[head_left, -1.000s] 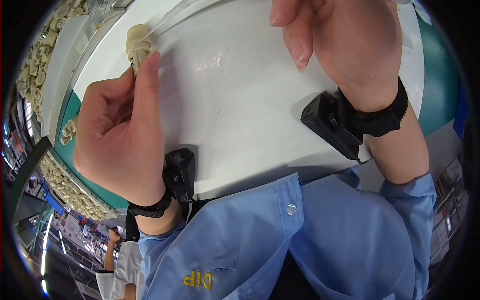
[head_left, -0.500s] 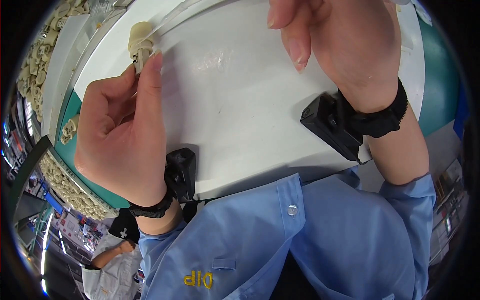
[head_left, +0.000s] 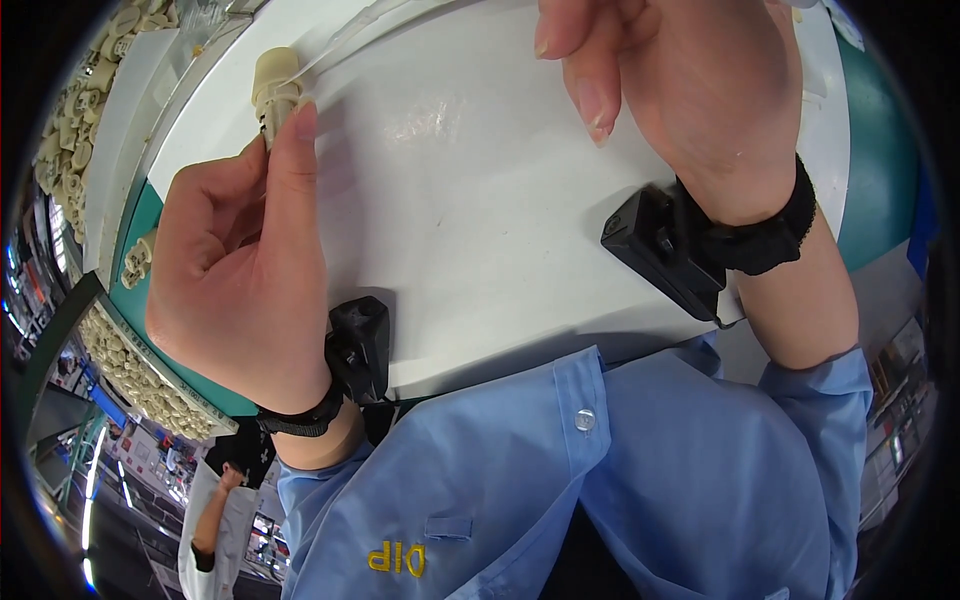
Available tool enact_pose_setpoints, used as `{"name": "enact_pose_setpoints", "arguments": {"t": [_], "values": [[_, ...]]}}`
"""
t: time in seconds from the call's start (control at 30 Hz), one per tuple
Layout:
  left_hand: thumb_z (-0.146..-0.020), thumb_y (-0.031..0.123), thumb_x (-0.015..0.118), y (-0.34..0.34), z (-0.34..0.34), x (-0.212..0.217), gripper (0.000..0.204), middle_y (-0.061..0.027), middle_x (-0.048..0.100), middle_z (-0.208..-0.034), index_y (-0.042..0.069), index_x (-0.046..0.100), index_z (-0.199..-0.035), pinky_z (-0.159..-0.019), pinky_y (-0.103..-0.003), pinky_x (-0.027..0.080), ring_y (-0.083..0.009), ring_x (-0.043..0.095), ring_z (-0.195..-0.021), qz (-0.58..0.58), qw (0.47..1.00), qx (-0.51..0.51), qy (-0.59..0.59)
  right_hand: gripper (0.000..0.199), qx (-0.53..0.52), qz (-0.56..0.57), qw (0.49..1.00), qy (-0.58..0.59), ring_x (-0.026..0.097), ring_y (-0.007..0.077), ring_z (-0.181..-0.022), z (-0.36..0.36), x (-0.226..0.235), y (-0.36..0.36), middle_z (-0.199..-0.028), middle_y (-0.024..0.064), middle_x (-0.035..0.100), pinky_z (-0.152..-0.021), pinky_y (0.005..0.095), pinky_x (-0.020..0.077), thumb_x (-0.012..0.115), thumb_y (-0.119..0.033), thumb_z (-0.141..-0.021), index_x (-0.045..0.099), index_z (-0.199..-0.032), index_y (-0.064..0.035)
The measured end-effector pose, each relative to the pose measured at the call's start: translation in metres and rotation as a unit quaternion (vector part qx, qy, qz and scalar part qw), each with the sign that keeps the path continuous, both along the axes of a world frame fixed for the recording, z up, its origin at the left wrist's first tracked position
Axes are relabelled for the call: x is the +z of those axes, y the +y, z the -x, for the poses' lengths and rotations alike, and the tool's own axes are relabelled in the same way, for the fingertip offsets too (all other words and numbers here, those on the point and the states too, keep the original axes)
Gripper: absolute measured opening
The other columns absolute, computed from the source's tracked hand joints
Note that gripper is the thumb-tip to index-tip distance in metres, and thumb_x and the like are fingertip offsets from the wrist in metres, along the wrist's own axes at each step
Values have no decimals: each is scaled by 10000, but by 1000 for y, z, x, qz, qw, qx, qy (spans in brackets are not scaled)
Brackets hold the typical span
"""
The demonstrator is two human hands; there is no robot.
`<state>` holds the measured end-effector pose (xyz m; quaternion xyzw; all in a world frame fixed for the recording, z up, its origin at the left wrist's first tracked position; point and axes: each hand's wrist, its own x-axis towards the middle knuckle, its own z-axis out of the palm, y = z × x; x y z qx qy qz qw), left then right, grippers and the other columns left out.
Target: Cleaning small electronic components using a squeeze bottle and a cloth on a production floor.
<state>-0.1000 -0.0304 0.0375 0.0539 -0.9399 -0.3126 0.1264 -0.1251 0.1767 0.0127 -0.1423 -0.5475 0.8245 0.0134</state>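
Note:
Between the thumb and fingers of my left hand (head_left: 240, 270) is a cream plastic socket-like part (head_left: 277, 75), its wide round end pointing away from me. A thin, clear tapered nozzle or tube (head_left: 345, 42) reaches in from the top edge, its tip at the part's narrower neck. My right hand (head_left: 680, 100) is raised at the upper right, palm side showing, with its fingers curled. The top edge cuts off its fingertips, so whatever they grip cannot be made out. Both wrists wear black straps with a black box (head_left: 665, 250).
Under my hands lies a white board (head_left: 470, 220) on a green surface (head_left: 870, 160). Many cream parts (head_left: 75, 150) fill a container at the far left; small pale pieces (head_left: 140, 370) fill a tray nearer me. A loose part (head_left: 138, 262) lies beside my left hand. A co-worker (head_left: 215, 530) is at lower left.
My left hand and the cream part have shifted slightly left, with the nozzle tip still at the part. My right hand has barely moved. The co-worker's arm has risen.

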Motion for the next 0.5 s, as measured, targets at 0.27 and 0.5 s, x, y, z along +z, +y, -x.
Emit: {"name": "enact_pose_setpoints", "arguments": {"t": [0.27, 0.5], "values": [[-868, 185, 865, -1, 0, -1, 259, -96, 768, -779, -46, 749, -870, -657, -186, 530, -108, 729, -693, 8, 1000, 10, -4, 491, 0, 13, 1000, 0, 460, 146, -314, -2, -1, -2, -508, 62, 579, -306, 265, 365, 590, -423, -1009, 649, -700, -46], [-873, 194, 860, -3, 1, 0, 270, -109, 772, -794, -52, 747, -862, -656, -200, 545, -117, 733, -699, 13, 1000, 13, -8, 494, 0, 24, 1000, 1, 459, 146, -313, 0, -5, 2, -505, 60, 577, -306, 265, 364, 589, -423, -1009, 648, -693, -47]]}}
